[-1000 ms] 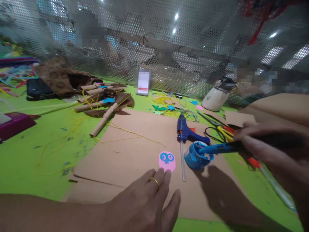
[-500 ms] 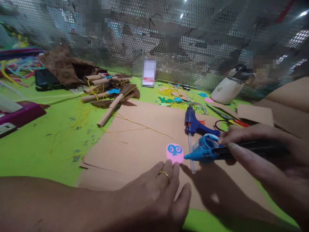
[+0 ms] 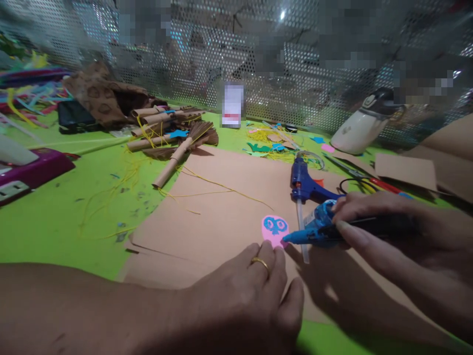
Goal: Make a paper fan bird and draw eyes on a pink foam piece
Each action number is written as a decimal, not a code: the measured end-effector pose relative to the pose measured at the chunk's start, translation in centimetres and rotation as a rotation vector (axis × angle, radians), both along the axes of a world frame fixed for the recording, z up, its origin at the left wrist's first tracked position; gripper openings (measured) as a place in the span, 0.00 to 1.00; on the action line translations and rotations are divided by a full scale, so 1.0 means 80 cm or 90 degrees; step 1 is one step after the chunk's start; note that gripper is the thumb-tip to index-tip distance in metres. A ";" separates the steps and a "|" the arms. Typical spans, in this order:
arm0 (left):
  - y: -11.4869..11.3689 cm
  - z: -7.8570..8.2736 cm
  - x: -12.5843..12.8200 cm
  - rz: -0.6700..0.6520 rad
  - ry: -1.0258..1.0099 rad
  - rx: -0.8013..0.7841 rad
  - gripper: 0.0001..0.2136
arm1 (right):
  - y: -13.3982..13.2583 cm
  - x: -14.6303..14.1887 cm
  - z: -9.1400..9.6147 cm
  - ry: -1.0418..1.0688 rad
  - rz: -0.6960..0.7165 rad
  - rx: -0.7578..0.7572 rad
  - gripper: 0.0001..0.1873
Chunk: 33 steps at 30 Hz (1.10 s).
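A small pink paper cutout lies on a brown cardboard sheet. Two blue rings with pale centres and a small blue mark between them are drawn on it. My left hand, a gold ring on one finger, rests flat with its fingertips on the cutout's lower edge. Between the thumb and fingers of my right hand is a blue-tipped marker, held nearly level. Its tip meets the cutout's right side. Just behind the marker is a blue roll of tape or similar ring, partly hidden.
Beyond the marker lies a blue glue gun with its glue stick sticking out. Small paper brooms tied with yellow string lie at the left. A lit phone leans at the back, a white bottle right. Red-handled scissors lie near my right hand.
The marker tip has moved from just beside the pink cutout onto its right side. My left hand still holds the cutout down, while the whole view has shifted slightly.
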<state>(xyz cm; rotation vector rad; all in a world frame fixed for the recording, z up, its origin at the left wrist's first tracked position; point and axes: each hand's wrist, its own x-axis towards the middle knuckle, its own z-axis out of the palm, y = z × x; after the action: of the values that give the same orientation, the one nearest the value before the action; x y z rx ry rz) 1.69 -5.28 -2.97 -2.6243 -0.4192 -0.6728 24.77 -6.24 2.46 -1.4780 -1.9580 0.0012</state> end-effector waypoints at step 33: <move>0.000 0.008 0.000 -0.022 0.022 -0.009 0.16 | 0.002 -0.003 0.004 -0.075 0.068 -0.009 0.09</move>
<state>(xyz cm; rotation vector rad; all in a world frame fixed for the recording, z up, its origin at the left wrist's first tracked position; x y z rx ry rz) 1.66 -5.30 -2.37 -2.6586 -0.3703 -0.6367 24.51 -6.05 2.78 -1.4090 -2.1325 -0.0258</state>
